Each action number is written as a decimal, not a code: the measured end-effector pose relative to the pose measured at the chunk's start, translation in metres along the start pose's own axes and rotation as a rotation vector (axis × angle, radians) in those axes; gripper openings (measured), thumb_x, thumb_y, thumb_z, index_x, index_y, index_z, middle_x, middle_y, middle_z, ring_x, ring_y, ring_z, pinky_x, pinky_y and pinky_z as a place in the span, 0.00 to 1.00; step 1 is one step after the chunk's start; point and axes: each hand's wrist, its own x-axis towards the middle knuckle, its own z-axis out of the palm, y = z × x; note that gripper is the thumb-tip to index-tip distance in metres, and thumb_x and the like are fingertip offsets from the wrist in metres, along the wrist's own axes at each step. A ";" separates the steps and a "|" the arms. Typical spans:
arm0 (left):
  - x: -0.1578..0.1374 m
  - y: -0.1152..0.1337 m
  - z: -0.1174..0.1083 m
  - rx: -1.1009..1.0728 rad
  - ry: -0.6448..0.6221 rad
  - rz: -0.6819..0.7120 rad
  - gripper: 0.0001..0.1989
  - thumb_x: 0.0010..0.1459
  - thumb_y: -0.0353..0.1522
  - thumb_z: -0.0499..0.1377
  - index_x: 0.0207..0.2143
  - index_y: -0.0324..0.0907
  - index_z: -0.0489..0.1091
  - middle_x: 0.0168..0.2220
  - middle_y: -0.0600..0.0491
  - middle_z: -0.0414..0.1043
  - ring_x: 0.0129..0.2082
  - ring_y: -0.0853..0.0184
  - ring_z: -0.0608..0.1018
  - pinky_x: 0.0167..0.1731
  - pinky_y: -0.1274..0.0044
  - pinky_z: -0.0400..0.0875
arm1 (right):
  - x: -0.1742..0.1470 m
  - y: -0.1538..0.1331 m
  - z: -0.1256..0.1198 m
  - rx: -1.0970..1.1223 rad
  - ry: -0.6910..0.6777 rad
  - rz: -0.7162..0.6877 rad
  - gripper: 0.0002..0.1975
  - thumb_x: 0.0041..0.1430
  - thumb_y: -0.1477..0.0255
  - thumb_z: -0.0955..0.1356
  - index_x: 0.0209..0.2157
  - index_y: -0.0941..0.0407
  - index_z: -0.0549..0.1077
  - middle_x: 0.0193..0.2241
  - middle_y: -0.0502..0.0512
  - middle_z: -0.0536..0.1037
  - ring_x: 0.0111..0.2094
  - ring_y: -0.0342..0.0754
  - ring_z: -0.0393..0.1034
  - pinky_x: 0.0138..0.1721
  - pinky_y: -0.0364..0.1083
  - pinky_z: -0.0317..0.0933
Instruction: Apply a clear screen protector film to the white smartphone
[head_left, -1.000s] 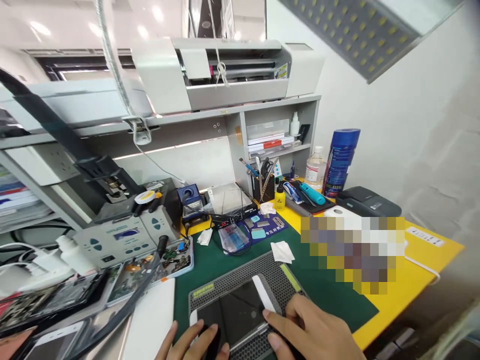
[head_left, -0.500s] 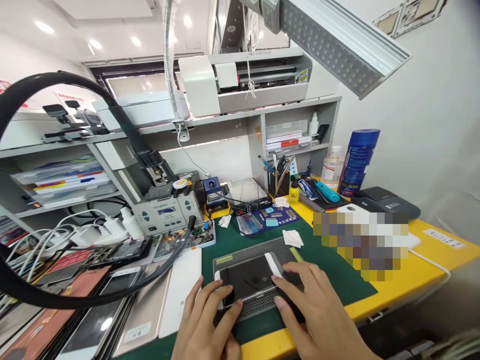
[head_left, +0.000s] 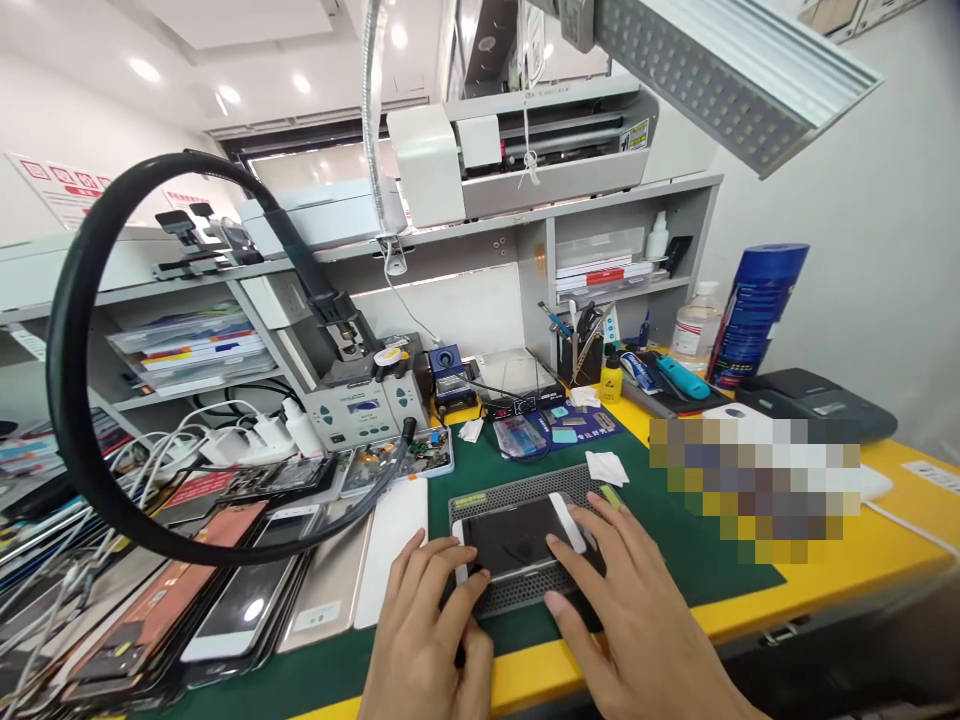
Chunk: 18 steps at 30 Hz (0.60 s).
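A white-framed smartphone [head_left: 514, 540] with a dark screen lies face up on a grey perforated pad [head_left: 517, 595]. My left hand [head_left: 424, 620] is at the phone's left end, its bent fingers gripping that edge and corner; its thumb is partly hidden underneath. On the other side, my right hand [head_left: 619, 590] has its fingers spread. Its index fingertip touches the screen near the right end, while the thumb rests lower, by the pad's near edge. The other right fingertips reach over the phone's right end.
A green mat [head_left: 712, 555] covers part of the yellow bench [head_left: 847, 525]. Several phones and panels [head_left: 255, 600] are stacked at left, under a looping black hose [head_left: 64, 400]. Behind stand a rework station [head_left: 367, 410], a parts tray [head_left: 435, 460] and a yellow bottle [head_left: 611, 378]. White tissue [head_left: 606, 467] lies beyond the pad.
The camera view has shifted, so the bench appears farther right. My left fingers have curled closer around the phone's left end. My right index fingertip has moved from the phone's right end onto its screen.
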 end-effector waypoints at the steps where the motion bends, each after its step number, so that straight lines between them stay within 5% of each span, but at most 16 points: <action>1: -0.001 -0.002 0.000 0.007 0.001 0.000 0.19 0.56 0.20 0.55 0.47 0.44 0.73 0.49 0.45 0.75 0.53 0.54 0.77 0.59 0.51 0.72 | 0.001 -0.003 0.001 -0.002 -0.003 -0.021 0.22 0.67 0.66 0.68 0.59 0.58 0.72 0.64 0.70 0.65 0.69 0.71 0.50 0.60 0.72 0.61; 18: -0.009 -0.019 0.005 -0.048 0.026 -0.192 0.19 0.62 0.22 0.51 0.52 0.46 0.71 0.50 0.45 0.75 0.51 0.57 0.78 0.51 0.60 0.79 | 0.024 -0.052 0.018 0.136 -0.176 -0.129 0.24 0.70 0.66 0.63 0.64 0.56 0.69 0.70 0.68 0.60 0.72 0.71 0.43 0.65 0.74 0.54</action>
